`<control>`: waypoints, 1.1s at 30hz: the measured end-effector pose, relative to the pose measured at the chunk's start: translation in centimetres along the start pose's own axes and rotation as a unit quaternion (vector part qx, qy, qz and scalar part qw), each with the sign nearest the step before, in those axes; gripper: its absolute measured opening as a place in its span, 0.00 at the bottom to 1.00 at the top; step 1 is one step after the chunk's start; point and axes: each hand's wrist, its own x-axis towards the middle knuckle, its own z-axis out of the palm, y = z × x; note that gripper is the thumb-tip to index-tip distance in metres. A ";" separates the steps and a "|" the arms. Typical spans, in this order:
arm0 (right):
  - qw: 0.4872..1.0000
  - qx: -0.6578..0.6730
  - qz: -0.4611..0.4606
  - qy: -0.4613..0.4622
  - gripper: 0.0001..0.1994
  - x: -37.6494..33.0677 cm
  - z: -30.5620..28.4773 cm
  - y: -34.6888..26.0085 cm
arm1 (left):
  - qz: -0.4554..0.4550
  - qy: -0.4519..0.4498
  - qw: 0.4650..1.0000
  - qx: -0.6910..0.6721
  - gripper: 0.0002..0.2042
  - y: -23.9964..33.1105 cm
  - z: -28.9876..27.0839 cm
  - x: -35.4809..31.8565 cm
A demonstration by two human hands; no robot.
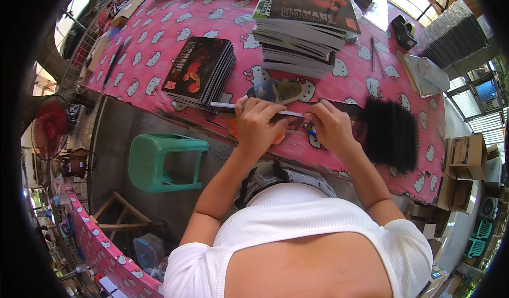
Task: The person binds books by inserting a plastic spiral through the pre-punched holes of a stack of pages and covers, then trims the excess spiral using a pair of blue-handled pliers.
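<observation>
The L hand has a closed grip on a thin book, thumb on the near side & fingers on top. The book is up off the pink counter, near its front edge, tipped so we mostly see its thin side. The R hand is at the book's R end w/ a narrow grip, thumb & finger close together; can't tell if they pinch the book or a tiny bit by it. Just past the hands is a blue & brown thing, too hard to name. L of the hands sits a pile of dark books w/ a red figure on top. Farther back, nr the middle, is a tall book stack. A big bunch of black bristly coils lies R of the R hand. A black tape holder sits far back R. A green stool is on the floor, L of the person.
</observation>
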 end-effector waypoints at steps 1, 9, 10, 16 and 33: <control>1.000 -0.017 0.004 -0.002 0.07 0.0 0.0 -0.4 | 0.000 -0.001 1.000 -0.001 0.12 0.0 0.1 -0.3; 0.999 -0.023 0.033 -0.026 0.07 1.0 0.1 -1.9 | -0.018 0.019 1.000 -0.010 0.11 0.5 0.0 -0.3; 0.998 0.000 0.038 -0.046 0.07 1.2 -0.4 -1.8 | -0.019 0.022 1.000 -0.005 0.10 0.5 -0.1 -0.4; 0.998 0.011 0.061 0.019 0.07 0.8 0.7 -1.6 | -0.029 0.032 0.999 0.002 0.10 0.9 0.1 -0.4; 0.999 0.004 0.047 0.012 0.07 1.4 0.3 -3.1 | -0.023 0.059 0.998 -0.018 0.13 1.1 -0.1 -0.7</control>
